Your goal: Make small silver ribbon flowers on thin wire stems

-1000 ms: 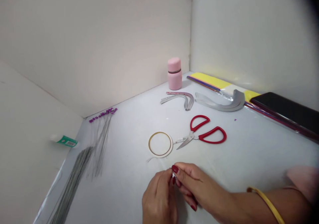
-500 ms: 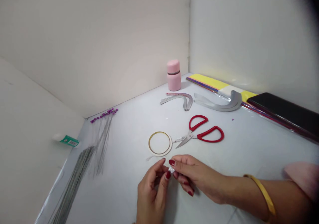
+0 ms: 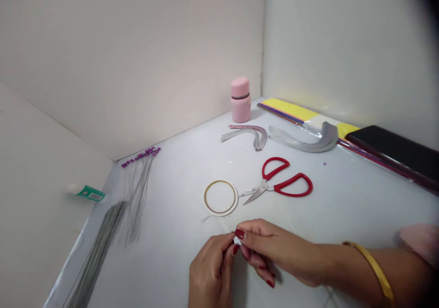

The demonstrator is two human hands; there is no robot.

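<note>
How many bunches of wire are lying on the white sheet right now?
2. A loose bunch of thin wires tipped with purple beads fans out from the back corner; a denser grey bunch of wires lies to its left, running out of view at the bottom edge.

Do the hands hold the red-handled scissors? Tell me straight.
No, the red-handled scissors lie apart on the table, while the left hand and right hand pinch a small white piece.

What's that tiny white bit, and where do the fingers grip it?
A white scrap, pinched between fingertips of the left hand and right hand; too small to tell its material or exact grip spot.
</note>
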